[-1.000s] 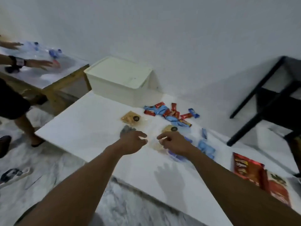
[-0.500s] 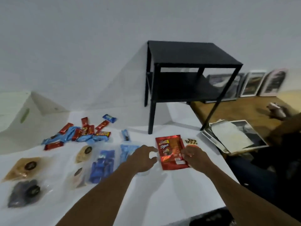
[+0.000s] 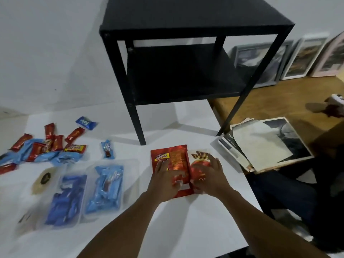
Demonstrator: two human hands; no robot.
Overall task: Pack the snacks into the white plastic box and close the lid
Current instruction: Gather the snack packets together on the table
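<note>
A red Beng-Beng pouch [image 3: 176, 159] lies flat on the white table [image 3: 195, 220], with a red wafer-roll pouch [image 3: 199, 161] beside it on the right. My left hand [image 3: 164, 180] lies flat on the Beng-Beng pouch with fingers spread. My right hand [image 3: 211, 175] lies flat on the wafer-roll pouch. To the left lie two clear bags of blue snacks [image 3: 106, 185], round cookie packs [image 3: 41, 180] and a heap of small red and blue bars [image 3: 50, 148]. The white plastic box is out of frame.
A black side table [image 3: 178, 58] stands on the white table's far side. A stack of prints [image 3: 264, 144] lies off the right edge on a wooden floor, with framed pictures [image 3: 305, 58] along the wall. A person's dark-clothed leg [image 3: 290, 189] is at right.
The view swung right, away from the white box. Both my hands moved from the cookie packs to the two red pouches and now press flat on them.
</note>
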